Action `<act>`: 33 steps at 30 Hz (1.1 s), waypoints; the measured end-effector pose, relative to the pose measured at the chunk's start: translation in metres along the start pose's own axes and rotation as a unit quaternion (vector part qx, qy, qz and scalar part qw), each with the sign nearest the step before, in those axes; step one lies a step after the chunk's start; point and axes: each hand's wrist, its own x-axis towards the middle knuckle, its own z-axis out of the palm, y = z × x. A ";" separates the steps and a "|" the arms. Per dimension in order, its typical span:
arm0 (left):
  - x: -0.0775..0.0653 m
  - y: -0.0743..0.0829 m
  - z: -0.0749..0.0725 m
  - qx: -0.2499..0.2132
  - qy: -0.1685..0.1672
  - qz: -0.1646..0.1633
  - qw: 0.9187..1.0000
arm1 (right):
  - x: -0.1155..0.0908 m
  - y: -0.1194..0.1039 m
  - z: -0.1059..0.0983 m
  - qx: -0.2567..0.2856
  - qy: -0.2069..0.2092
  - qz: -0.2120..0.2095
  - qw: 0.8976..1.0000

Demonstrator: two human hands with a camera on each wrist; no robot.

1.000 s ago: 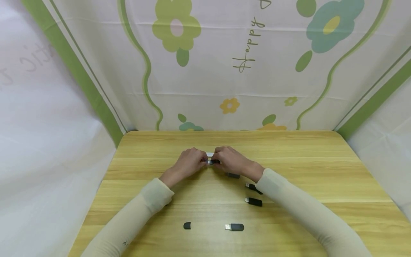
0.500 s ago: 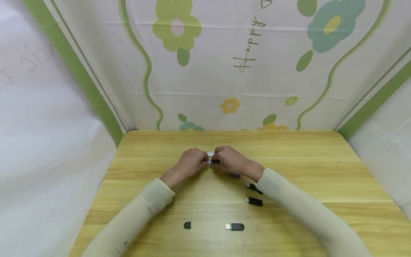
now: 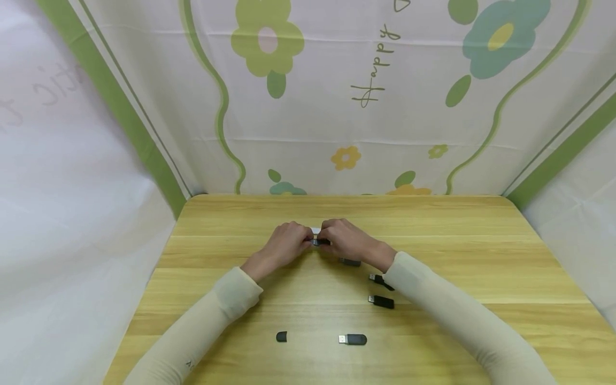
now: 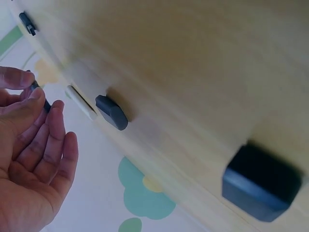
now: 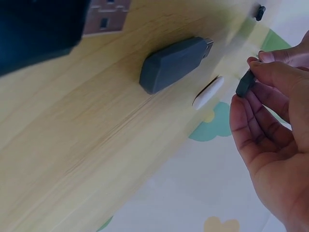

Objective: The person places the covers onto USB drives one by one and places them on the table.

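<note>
My left hand (image 3: 287,240) and right hand (image 3: 347,239) meet near the far side of the table. The right thumb and fingers pinch the body of a black USB stick (image 5: 246,83). At its plug end my left fingers pinch a small dark cap, largely hidden by the fingertips. In the head view a narrow bit of metal shows between the two hands. Just beyond the fingers lies a white, slim, rounded piece (image 5: 208,93). A dark USB stick (image 3: 350,262) lies under the right wrist. Beside the left hand is a loose dark cap (image 4: 112,113).
On the wooden table (image 3: 433,342), more black USB sticks lie uncapped at the right: one partly under the right sleeve (image 3: 380,280), another (image 3: 383,302) nearer, a third (image 3: 353,339) at the front. A black cap (image 3: 281,336) lies front left. A printed curtain (image 3: 308,117) closes off the back.
The hands have come slightly closer together. Less of the metal plug shows between the cap and the USB stick. The things on the table stay where they were.
</note>
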 end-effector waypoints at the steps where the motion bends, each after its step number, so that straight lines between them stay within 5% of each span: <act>1: 0.000 0.000 0.000 0.000 0.000 0.001 1.000 | 0.000 0.000 0.000 0.001 0.001 -0.002 1.000; 33: 0.006 0.005 -0.004 0.029 0.001 0.013 0.999 | 0.000 0.002 -0.006 -0.017 0.004 -0.022 1.000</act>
